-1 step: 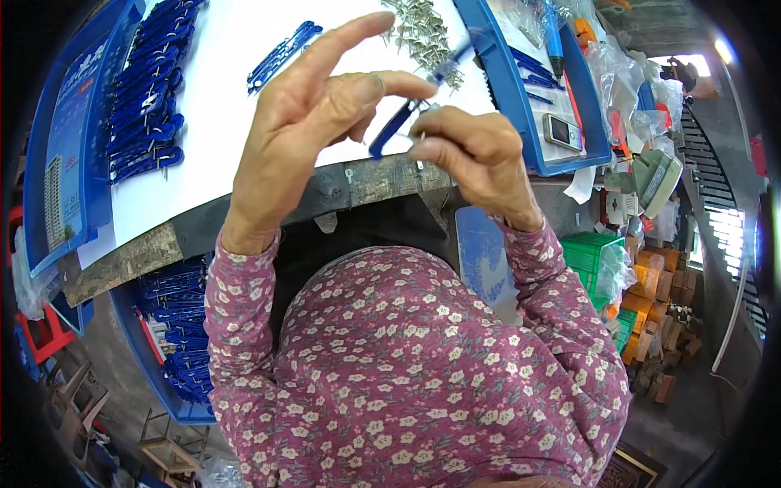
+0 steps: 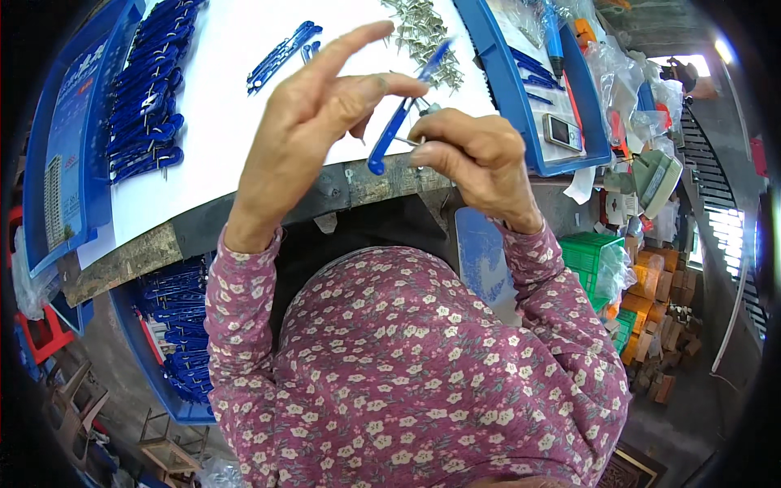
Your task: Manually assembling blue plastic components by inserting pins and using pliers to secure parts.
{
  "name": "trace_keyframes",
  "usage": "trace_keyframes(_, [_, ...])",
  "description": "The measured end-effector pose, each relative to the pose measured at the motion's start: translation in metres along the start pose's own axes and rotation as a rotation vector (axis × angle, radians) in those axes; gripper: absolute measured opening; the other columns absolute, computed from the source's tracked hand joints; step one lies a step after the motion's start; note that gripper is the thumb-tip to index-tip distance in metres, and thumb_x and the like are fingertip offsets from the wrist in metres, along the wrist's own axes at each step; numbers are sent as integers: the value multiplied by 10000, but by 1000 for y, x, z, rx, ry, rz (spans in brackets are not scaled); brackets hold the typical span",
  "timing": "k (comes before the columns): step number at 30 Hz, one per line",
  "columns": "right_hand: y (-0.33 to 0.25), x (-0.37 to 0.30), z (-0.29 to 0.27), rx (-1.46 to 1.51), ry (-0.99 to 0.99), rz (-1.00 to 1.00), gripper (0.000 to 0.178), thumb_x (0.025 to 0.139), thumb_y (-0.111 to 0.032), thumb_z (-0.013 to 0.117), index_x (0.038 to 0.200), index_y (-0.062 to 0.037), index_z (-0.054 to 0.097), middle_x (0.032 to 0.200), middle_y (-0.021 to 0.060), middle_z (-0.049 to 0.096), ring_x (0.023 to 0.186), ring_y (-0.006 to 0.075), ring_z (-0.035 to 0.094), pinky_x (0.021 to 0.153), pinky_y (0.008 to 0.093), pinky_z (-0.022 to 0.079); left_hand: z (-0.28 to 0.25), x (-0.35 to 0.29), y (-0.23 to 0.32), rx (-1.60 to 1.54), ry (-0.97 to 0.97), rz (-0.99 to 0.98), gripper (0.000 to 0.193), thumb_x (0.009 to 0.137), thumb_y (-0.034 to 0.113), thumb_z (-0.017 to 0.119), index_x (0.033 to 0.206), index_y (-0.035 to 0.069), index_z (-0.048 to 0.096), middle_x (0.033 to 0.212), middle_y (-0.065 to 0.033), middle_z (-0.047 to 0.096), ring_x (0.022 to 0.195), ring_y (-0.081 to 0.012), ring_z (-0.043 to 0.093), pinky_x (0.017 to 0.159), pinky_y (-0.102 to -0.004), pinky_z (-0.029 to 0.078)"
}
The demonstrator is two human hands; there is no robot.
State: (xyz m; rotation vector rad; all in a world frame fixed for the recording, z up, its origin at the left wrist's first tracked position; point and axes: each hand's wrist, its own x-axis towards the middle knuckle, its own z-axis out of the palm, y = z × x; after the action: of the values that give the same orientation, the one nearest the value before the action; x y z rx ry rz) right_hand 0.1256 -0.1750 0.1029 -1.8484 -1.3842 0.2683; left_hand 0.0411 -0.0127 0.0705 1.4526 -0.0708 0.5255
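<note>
A slim blue plastic strip (image 2: 393, 134) with a rounded lower end slants between my two hands, above the near edge of the white work surface. My left hand (image 2: 313, 122) reaches it from the left: a bent finger and the thumb close on its upper part, while another finger sticks out past it. My right hand (image 2: 480, 154) pinches a thin metal pin (image 2: 407, 141) that meets the strip; its other fingers are curled in. Beyond my fingers lies a heap of small metal pieces (image 2: 423, 41). Several blue strips (image 2: 281, 58) rest farther left.
A long stack of blue strips with metal parts (image 2: 146, 98) lines the left side, beside a blue tray (image 2: 104, 191). At right, another blue tray (image 2: 573, 165) holds a small phone (image 2: 561, 132) and strips. A full blue bin (image 2: 191, 413) stands below the table edge.
The blue strip, blurred before, now shows sharply and has shifted slightly, with its upper end tilted more upright. My left hand has drifted a little right; my right hand has barely moved.
</note>
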Motion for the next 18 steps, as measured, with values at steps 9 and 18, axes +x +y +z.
trace_keyframes(9, [16,-2,-4,-9,135,0,91,769,-65,623,792,23,609,650,34,597,550,77,547,471,202,403,-1,-4,-3,-200,-193,-96,532,881,343,453,1299,32,346,768,-81,652,462,-36,407,456,-148,289])
trace_keyframes(18, [19,1,4,-138,268,-110,137,745,-57,649,852,22,615,713,61,601,561,82,537,475,200,395,14,-16,-24,14,-99,-113,409,891,300,477,1174,4,465,747,-58,617,725,-116,581,675,-246,462])
